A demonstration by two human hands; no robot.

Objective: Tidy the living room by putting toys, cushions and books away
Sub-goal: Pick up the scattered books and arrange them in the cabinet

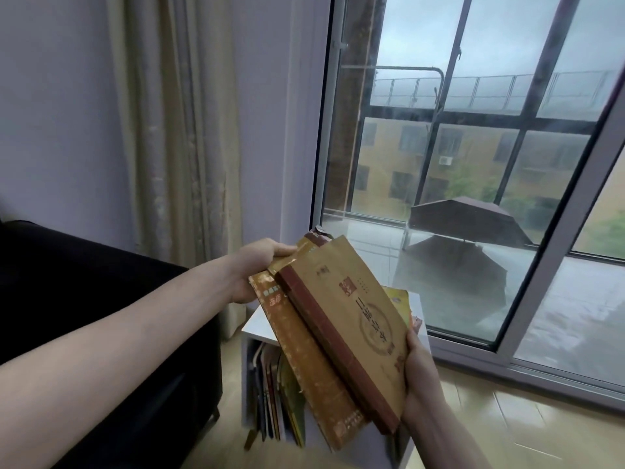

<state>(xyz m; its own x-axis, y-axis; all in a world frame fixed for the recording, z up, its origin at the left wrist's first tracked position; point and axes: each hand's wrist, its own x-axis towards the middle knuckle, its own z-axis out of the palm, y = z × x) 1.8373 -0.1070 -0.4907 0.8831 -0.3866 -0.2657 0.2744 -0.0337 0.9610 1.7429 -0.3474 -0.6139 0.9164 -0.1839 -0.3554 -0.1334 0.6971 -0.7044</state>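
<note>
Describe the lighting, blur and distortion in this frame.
Head view: dull grey daylight through the large dark-framed window, no hard shadows; wide-angle lens bends its frame; worn tan paperback books fairly sharp, title unreadable; black sofa dark, featureless.

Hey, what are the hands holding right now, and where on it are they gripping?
A stack of worn brown books. The left hand grips the stack's far top corner; the right hand holds its near right edge.
</note>
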